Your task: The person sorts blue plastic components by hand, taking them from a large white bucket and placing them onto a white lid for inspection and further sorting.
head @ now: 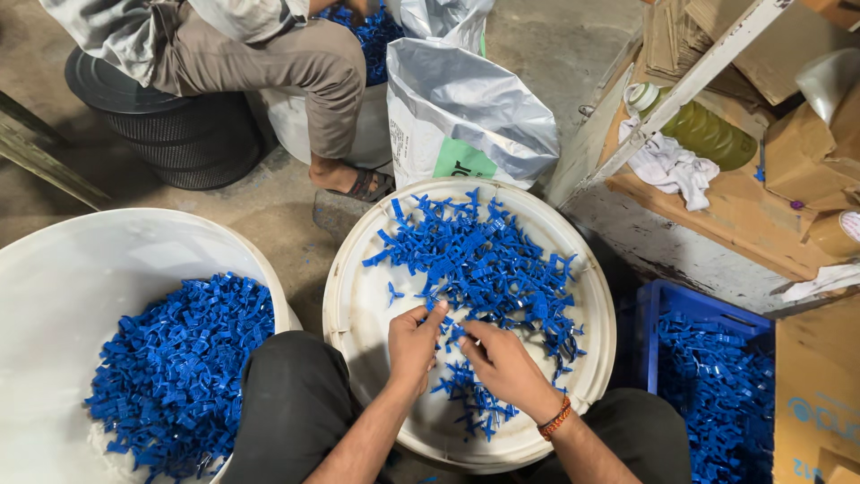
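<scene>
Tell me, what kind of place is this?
Probably a small workshop or factory floor. Both hands sort blue plastic pieces on a white round lid; a big white tub and a blue crate hold more.

You're in a small workshop, prob. a plastics sorting/assembly spot w/ floor-level work. Bare, stained concrete floor (269,202). Bulk blue plastic parts (488,260) heaped on a white round lid (358,314) near centre, more in a big white tub (81,269) at left and a blue crate (708,314) at right. Far centre, a silver-white bulk sack (466,112) stands open beside another person (269,54) seated on an upturned black basket (179,125). Far right: rough shelf (717,211) w/ cardboard scraps, rag, a green bottle (703,130). No benches, all stock in bulk containers.
</scene>
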